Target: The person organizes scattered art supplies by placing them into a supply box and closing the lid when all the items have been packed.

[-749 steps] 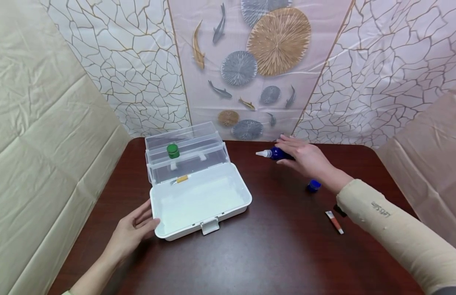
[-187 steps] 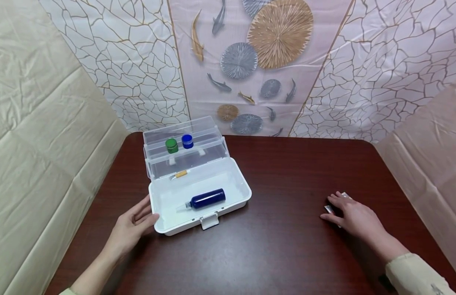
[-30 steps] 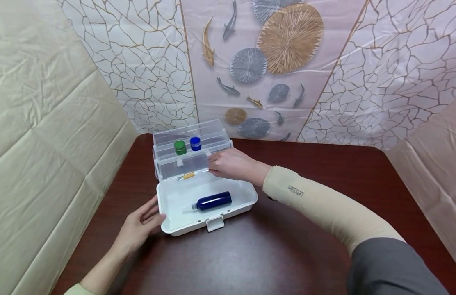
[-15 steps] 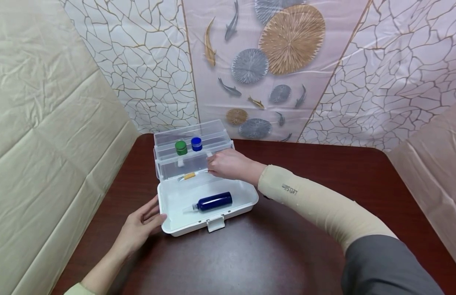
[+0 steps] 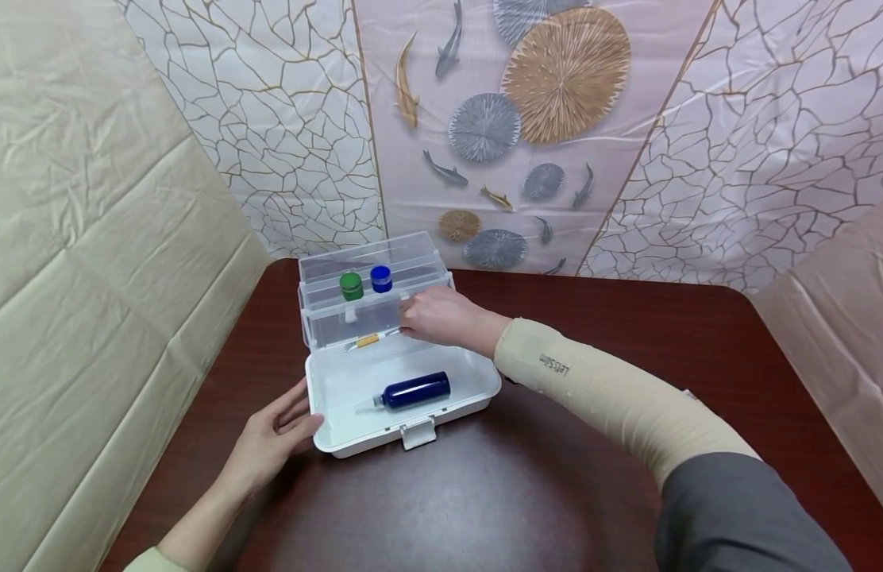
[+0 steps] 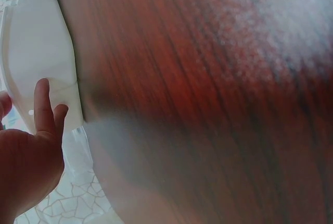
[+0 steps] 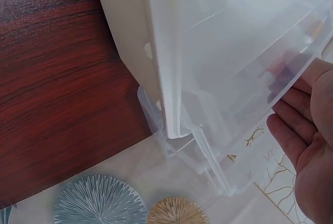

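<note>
An open white storage box [image 5: 341, 441] with clear hinged trays [image 5: 327, 326] stands on the table. My left hand [image 5: 259, 445] holds its left rim, thumb over the edge and fingers against the outer wall [image 6: 39, 52]. My right hand [image 5: 445, 318] reaches into the lower clear tray and pinches a small paint tube [image 5: 393, 332], its silver end showing beside a yellow paint tube [image 5: 368, 341]. In the right wrist view, the fingertips are blurred behind cloudy plastic. A green jar [image 5: 352, 287] and a blue jar [image 5: 381, 279] sit in the upper tray. A dark blue nozzle bottle [image 5: 416, 390] lies in the box.
The dark wooden table [image 5: 441, 508] reaches to a patterned cloth backdrop [image 5: 484, 191]. Part of a small pale object [image 5: 689, 393] shows on the table behind the right sleeve [image 5: 599, 381]. The box's latch [image 5: 418, 434] hangs down at the front.
Since about six seconds ago, my right hand has moved from the table's right side into the box's tray. Over the last second it shifts slightly left; my left hand stays on the rim.
</note>
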`<state>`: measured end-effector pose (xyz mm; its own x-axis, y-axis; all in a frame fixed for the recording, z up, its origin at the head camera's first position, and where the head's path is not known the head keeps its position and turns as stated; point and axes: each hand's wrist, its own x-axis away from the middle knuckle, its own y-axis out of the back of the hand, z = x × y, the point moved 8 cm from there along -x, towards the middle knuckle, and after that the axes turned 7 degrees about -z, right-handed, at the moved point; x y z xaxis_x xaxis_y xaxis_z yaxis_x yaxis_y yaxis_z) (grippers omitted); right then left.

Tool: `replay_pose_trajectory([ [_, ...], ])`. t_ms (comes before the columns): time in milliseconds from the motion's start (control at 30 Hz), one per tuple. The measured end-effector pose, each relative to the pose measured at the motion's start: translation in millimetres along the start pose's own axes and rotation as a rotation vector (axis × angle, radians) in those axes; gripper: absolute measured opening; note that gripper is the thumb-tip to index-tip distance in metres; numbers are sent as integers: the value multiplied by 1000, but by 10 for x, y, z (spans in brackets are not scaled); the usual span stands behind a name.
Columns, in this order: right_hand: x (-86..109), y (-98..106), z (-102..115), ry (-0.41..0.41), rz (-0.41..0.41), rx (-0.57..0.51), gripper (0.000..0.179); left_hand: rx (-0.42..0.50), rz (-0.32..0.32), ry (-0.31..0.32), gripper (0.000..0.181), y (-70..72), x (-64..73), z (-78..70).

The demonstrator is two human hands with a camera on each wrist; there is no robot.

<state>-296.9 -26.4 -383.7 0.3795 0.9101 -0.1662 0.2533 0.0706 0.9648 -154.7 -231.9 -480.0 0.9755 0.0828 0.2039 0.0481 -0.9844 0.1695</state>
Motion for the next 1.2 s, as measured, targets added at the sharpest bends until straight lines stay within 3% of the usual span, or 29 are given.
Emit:
replay_pose_trajectory([
  [367,-5,-15,-26,-36,26,-44,20,-5,-4,-12,76,5,0,-14],
  [700,100,127,-78,-74,-12,-94,19,-6,-1,-16,76,2,3,-17],
  [900,351,302,-179,-114,-39,-76,27,-12,-6,-5,76,-3,1,-18],
  [1200,888,456,-403,-155,-91,-93,32,-10,-9,12,77,0,3,15],
])
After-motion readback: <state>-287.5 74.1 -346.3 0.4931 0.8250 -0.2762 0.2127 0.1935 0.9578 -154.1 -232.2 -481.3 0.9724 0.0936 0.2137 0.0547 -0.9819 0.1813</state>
